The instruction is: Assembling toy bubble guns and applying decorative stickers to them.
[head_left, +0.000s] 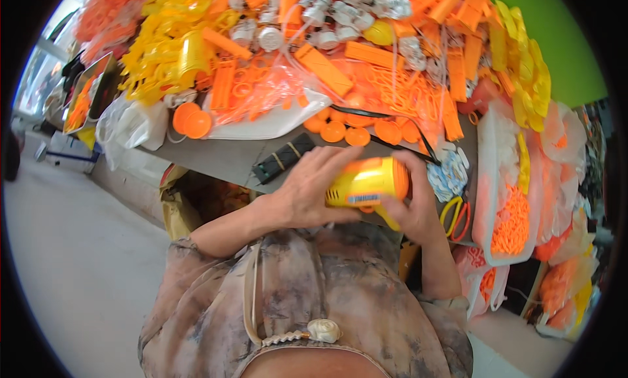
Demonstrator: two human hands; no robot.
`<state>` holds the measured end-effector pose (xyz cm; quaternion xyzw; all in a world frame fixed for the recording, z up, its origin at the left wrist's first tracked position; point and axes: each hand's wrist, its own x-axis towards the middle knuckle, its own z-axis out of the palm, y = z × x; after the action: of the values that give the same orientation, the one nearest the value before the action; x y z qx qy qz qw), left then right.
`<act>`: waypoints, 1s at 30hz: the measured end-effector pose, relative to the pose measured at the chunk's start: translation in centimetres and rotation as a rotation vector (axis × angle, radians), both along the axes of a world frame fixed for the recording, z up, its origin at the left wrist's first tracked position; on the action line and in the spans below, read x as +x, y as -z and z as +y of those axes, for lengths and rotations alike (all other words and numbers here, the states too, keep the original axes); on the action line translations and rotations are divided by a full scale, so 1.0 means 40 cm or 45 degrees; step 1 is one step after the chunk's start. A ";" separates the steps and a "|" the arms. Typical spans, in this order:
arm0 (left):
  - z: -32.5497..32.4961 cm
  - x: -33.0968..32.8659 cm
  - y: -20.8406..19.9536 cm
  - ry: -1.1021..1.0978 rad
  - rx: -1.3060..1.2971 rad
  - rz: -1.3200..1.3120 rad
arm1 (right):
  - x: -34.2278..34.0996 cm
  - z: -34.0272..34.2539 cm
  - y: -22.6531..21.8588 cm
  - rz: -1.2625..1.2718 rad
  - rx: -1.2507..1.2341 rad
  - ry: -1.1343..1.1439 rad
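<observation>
Close to my body, at the table's near edge, both hands hold a yellow barrel-shaped plastic housing [360, 183] with an orange end and a label. Its slotted end is gripped by my left hand [314, 189], fingers over the top. Around the orange end curls my right hand [420, 206], and a yellow handle-like part points down beside its thumb. The exact kind of thing cannot be told. Just beyond my left hand lies a black block [284, 158] with pale bands. A black cord [425, 142] runs on the table past my right hand.
Orange and yellow plastic parts [320, 67] heap across the table's far side. At the right are red-and-yellow-handled scissors [456, 219], a blue-and-white packet [449, 172] and a translucent bin [485, 227] of small orange pieces. Orange round caps [192, 121] lie at the left.
</observation>
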<state>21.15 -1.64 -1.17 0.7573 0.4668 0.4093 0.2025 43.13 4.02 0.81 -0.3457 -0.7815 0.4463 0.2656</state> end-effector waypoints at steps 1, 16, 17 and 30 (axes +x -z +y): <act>-0.001 -0.006 -0.008 0.127 -0.099 -0.071 | -0.005 -0.015 -0.005 -0.015 0.304 -0.120; -0.109 -0.113 -0.023 0.233 -0.599 -0.164 | -0.126 -0.075 0.016 0.261 0.614 -0.404; -0.132 -0.125 -0.016 0.172 -0.516 -0.091 | -0.139 -0.077 0.019 0.270 0.619 -0.414; -0.464 -0.449 0.094 -0.465 -1.249 -0.687 | -0.291 -0.077 0.048 0.164 0.492 -0.797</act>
<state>3.20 -20.19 -4.93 0.3515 0.6564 0.3520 0.5672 31.51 0.93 -1.10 -0.0046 -0.9009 0.3709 0.2252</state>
